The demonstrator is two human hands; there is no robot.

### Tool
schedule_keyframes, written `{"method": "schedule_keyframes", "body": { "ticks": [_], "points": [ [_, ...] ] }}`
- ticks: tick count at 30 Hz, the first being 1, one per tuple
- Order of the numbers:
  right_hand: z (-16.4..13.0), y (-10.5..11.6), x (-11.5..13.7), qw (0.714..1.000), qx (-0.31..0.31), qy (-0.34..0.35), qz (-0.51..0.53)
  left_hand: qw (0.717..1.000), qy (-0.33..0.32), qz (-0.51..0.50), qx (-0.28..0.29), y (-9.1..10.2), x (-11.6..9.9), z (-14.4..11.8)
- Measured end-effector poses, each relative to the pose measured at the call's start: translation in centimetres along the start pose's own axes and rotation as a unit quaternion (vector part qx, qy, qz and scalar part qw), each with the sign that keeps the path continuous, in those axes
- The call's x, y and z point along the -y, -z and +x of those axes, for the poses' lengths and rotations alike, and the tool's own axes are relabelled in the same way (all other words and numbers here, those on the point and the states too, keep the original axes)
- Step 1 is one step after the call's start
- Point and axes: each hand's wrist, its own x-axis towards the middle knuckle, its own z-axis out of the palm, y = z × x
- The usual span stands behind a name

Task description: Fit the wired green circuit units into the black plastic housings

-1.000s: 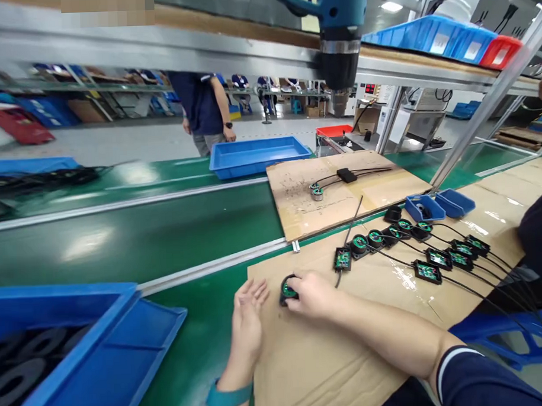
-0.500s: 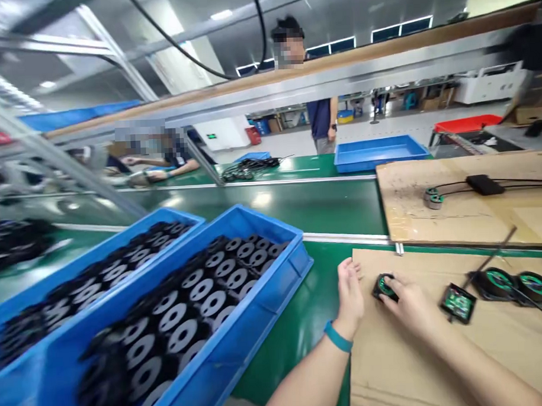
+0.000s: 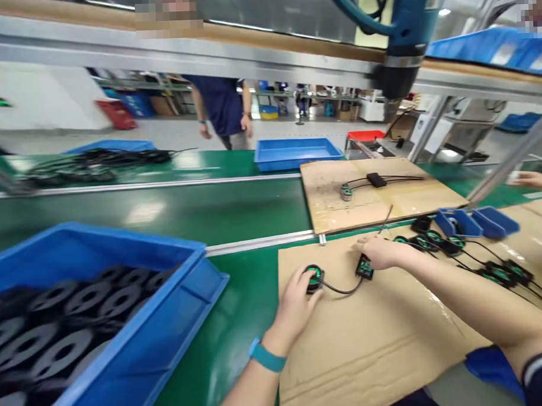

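Note:
My left hand (image 3: 294, 303), with a teal wristband, has its fingers curled round the edge of a round black housing (image 3: 316, 279) with a green ring inside. This housing rests on a cardboard sheet (image 3: 347, 348). A short black cable (image 3: 343, 291) runs from it to a small square black case (image 3: 364, 268) with a green circuit board showing. My right hand (image 3: 376, 252) grips the upper edge of that case; the fingertips are partly hidden. Beyond my right forearm lie several similar round housings (image 3: 432, 240) joined by cables.
At left stands a blue bin (image 3: 168, 325) of black parts with grey rings. Another cardboard sheet (image 3: 408, 201) bears a cabled part. Small blue trays (image 3: 495, 222) sit at right. A power driver (image 3: 401, 50) hangs overhead. Across the bench stands a person (image 3: 221, 107).
My view has swung right. My left hand has closed on the round housing that my right hand was touching. My right hand has moved over to the square case, now nearer the housing.

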Motion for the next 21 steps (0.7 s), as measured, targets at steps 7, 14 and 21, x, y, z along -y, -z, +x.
{"method": "schedule_keyframes", "body": {
  "ticks": [7,14,21],
  "points": [
    [2.2,-2.0,-0.1,0.999,0.024,0.014,-0.046,0.994,-0.051,0.090,-0.044,0.3,-0.1,0.4],
    [1.7,1.4,1.5,0.992,-0.072,0.078,-0.066,0.987,-0.041,0.139,-0.073,1.5,1.3,0.7],
    [-7.9,3.1,5.1,0.969,-0.233,0.016,-0.080,0.979,0.057,0.191,-0.042,2.0,1.1,0.5]
  ]
}}
